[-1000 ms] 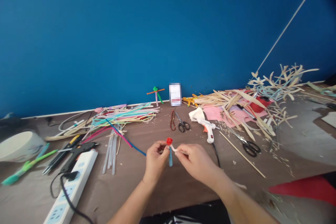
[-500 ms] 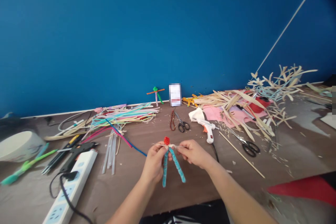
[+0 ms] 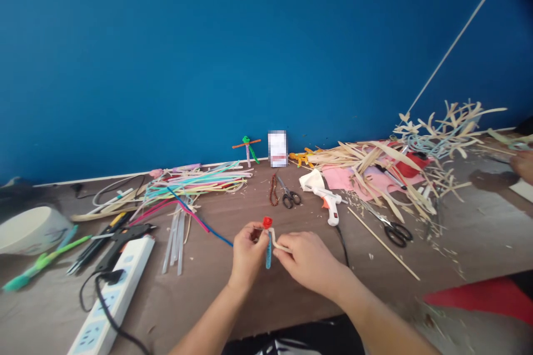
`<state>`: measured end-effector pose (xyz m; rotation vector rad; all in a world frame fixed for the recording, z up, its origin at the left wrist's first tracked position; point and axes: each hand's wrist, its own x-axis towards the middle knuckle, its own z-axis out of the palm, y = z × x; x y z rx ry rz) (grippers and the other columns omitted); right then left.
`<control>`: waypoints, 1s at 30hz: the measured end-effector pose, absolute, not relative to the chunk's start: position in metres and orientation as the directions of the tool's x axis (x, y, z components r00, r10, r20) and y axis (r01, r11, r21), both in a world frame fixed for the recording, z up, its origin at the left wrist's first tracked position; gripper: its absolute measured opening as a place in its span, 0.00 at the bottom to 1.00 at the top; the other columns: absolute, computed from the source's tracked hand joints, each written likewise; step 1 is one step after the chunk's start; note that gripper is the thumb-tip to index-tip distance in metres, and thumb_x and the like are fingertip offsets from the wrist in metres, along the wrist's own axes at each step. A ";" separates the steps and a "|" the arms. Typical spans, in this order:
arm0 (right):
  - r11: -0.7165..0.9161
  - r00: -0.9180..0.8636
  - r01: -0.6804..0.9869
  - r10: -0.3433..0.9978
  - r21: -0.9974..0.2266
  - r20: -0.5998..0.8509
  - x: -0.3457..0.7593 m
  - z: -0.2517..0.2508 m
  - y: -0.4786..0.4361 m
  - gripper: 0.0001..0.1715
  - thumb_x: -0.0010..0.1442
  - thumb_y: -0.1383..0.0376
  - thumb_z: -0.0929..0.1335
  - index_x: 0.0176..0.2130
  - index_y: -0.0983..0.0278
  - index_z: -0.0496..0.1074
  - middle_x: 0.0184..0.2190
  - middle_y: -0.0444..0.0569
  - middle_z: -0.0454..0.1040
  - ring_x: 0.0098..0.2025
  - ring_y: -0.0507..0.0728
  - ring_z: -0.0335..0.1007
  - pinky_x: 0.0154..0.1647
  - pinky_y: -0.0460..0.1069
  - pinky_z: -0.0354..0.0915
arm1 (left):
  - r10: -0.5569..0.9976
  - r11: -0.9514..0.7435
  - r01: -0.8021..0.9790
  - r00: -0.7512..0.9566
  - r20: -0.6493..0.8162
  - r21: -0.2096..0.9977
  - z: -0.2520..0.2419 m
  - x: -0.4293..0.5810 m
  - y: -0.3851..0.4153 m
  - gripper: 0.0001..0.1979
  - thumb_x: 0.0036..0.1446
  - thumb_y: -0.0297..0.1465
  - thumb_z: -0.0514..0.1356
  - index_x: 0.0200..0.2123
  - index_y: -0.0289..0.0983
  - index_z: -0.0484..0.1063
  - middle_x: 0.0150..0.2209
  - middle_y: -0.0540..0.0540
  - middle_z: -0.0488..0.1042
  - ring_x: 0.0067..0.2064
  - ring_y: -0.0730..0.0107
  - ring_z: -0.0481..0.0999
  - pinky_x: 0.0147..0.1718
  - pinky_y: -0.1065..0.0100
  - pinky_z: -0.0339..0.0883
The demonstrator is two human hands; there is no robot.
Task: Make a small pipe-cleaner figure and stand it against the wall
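Nearest, the power strip (image 3: 125,277) at 8 o'clock and a black object (image 3: 320,335) at 6 bound bare brown tabletop (image 3: 187,310), leaving the forearms room. The left hand (image 3: 246,252) pinches the red-topped blue piece (image 3: 268,258) over mid-table; at 4 o'clock the right hand (image 3: 308,255) grips its pale strand (image 3: 280,247). Half a second ago the blue legs splayed; now they line up and the strand bends down, so the piece seems turned for shaping. Beyond, the white glue gun (image 3: 333,208) limits 2 o'clock, the blue wall (image 3: 266,55) 12; a co-worker's hand (image 3: 523,166) has appeared towards 3
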<state>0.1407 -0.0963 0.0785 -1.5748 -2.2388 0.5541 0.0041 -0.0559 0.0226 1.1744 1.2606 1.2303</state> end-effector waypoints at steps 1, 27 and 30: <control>0.307 -0.317 0.791 0.946 -0.529 0.074 0.143 0.083 -0.095 0.13 0.57 0.64 0.59 0.24 0.64 0.67 0.22 0.45 0.70 0.26 0.50 0.62 0.26 0.45 0.47 | 0.999 0.015 0.023 -0.034 -0.015 1.000 0.023 0.004 -0.056 0.06 0.41 0.29 0.59 0.26 0.33 0.69 0.21 0.49 0.71 0.22 0.76 0.67 0.23 0.75 0.60; 0.202 -0.296 0.780 0.953 -0.592 -0.064 0.142 0.079 -0.098 0.17 0.56 0.62 0.60 0.19 0.65 0.63 0.16 0.43 0.62 0.19 0.48 0.51 0.22 0.45 0.42 | 0.999 0.033 -0.062 -0.034 -0.035 0.998 0.026 0.005 -0.056 0.06 0.44 0.30 0.58 0.28 0.34 0.66 0.20 0.51 0.68 0.21 0.77 0.65 0.21 0.75 0.58; 0.188 -0.260 0.749 0.965 -0.635 -0.021 0.149 0.088 -0.096 0.18 0.57 0.61 0.58 0.20 0.65 0.63 0.16 0.42 0.61 0.20 0.48 0.51 0.22 0.45 0.42 | 1.000 0.025 -0.036 0.005 -0.025 0.999 0.031 0.005 -0.057 0.05 0.43 0.29 0.58 0.27 0.34 0.68 0.21 0.51 0.68 0.21 0.78 0.65 0.21 0.76 0.57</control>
